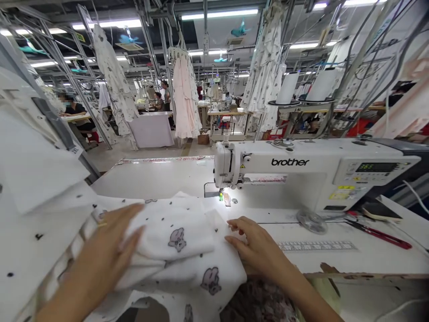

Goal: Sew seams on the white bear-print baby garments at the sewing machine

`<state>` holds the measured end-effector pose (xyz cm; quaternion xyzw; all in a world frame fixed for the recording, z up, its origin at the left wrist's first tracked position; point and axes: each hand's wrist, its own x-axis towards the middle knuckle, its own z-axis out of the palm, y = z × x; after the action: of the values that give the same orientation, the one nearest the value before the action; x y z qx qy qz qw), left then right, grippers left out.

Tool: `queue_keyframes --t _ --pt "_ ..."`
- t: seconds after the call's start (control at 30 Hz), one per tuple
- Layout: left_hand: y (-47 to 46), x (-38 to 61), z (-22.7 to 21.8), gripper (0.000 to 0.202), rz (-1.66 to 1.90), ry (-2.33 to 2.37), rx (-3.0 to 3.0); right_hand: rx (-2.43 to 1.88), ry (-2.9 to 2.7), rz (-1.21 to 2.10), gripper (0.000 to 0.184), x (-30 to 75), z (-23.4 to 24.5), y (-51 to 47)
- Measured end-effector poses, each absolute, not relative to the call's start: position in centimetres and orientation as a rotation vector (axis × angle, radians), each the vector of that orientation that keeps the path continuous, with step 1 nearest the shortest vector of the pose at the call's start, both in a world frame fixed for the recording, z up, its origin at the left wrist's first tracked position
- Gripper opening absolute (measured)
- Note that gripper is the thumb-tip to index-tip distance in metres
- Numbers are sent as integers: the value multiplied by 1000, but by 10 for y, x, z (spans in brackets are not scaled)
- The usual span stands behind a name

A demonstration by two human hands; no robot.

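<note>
Head view: left hand (100,250) and right hand (254,246) are pressing folded cloth (181,237), fingers (132,209) apart; slack pressure is risking it sliding toward the sewing machine (288,163).

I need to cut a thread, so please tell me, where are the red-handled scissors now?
In the head view, the red-handled scissors lie at the right on the white sewing table, below the Brother sewing machine's control panel and beside a flat black object.

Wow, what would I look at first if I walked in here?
A big white Brother sewing machine stands straight ahead. In front of it, the left hand and right hand press on white fabric printed with little grey animals. Far behind, a pink ruffled garment hangs high up.
</note>
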<state>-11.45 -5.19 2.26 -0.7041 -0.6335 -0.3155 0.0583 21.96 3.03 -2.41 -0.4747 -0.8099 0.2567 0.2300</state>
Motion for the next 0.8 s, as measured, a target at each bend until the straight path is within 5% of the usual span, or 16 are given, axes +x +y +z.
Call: queue_keyframes --t 0.13,0.23,0.37,0.53,0.7,0.8 --pt "-5 -61 8 38 -464 -1896 -2854 -1314 -2219 779 34 221 -30 22" --pt "20 -40 5 19 -492 -1876 -2992 -1303 -2191 779 31 224 -32 15" --pt "37 -52 20 28 -964 -2112 -2757 -1267 -2126 802 26 225 -34 10" --pt "45 -82 61 32 -1984 -2112 -2308 -1141 -2219 632 43 218 -33 9" --pt "47 -99 92 39 -2248 -1697 -2012 -1108 -2320 316 55 208 -33 7" --pt "48 -101 102 31 -2170 -1476 -1920 -981 -2319 387 26 204 -30 7"
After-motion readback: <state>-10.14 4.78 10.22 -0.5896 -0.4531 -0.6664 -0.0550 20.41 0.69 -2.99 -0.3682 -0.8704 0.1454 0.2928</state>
